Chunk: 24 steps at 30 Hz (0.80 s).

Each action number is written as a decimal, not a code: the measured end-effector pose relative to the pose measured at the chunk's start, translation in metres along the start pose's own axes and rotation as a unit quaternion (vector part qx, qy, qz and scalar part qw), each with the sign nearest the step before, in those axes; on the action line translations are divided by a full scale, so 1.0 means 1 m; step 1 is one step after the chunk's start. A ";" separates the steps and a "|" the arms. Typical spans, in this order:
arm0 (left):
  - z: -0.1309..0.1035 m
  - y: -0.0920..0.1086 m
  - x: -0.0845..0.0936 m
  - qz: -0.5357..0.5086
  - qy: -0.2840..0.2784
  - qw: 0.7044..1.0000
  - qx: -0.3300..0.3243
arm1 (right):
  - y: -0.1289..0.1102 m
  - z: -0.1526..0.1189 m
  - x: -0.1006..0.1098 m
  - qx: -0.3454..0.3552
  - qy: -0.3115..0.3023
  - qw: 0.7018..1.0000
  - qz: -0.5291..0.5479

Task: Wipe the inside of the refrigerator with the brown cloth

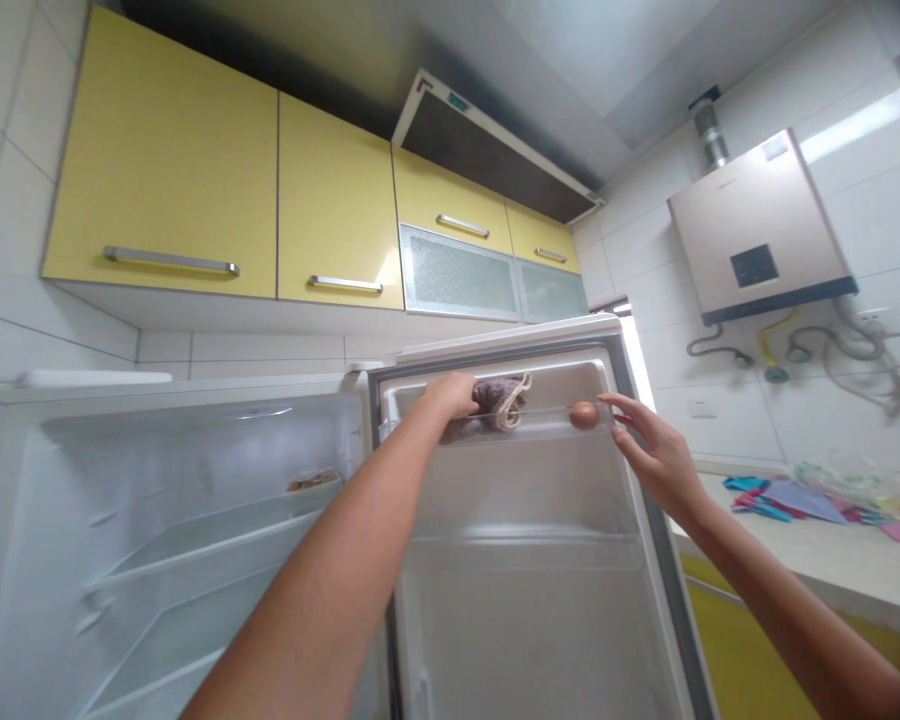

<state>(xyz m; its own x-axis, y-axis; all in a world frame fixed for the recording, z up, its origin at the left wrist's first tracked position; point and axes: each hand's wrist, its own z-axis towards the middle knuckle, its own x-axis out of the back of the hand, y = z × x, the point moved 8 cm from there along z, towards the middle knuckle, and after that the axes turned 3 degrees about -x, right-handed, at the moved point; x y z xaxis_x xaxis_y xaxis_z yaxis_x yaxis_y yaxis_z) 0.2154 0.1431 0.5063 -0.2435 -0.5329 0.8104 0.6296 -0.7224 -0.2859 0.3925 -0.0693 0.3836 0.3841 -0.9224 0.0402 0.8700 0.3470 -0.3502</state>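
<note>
My left hand (450, 393) reaches into the top shelf (547, 427) of the open fridge door and grips a brown-grey cloth (499, 402) with a pale trim. A single brown egg (583, 415) lies in the same shelf, to the right of the cloth. My right hand (656, 455) is open, its fingers spread at the door's right edge, just beside the egg but not holding it.
The fridge interior (195, 520) at left has white shelves and a small dish (311, 482). Yellow wall cabinets (270, 200) hang above. A counter (832, 555) at right carries colourful cloths (787, 498). A water heater (757, 230) is mounted on the tiled wall.
</note>
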 end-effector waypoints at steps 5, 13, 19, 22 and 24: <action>-0.029 -0.048 0.005 0.044 0.019 0.995 0.087 | 0.004 0.000 0.000 0.000 0.002 1.000 -0.008; -0.055 -0.057 0.017 0.079 0.102 0.983 0.128 | 0.002 -0.001 0.000 0.011 0.008 1.000 -0.024; -0.097 -0.060 0.034 0.077 0.253 0.959 0.104 | 0.002 -0.003 -0.002 0.015 0.016 0.999 -0.034; -0.137 -0.088 0.049 -0.039 0.436 0.891 0.118 | 0.003 -0.003 -0.002 0.017 0.024 0.999 -0.038; -0.165 -0.114 0.047 -0.173 0.531 0.817 0.140 | 0.004 -0.003 -0.001 0.014 0.026 0.999 -0.039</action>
<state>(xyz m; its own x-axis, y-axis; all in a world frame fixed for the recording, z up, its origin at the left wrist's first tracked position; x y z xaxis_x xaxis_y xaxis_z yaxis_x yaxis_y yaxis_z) 0.0107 0.1273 0.4928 -0.8523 -0.5074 -0.1265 0.4955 -0.8610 0.1151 0.3941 -0.0674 0.3792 0.2998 -0.9538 0.0181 0.9048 0.2783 -0.3224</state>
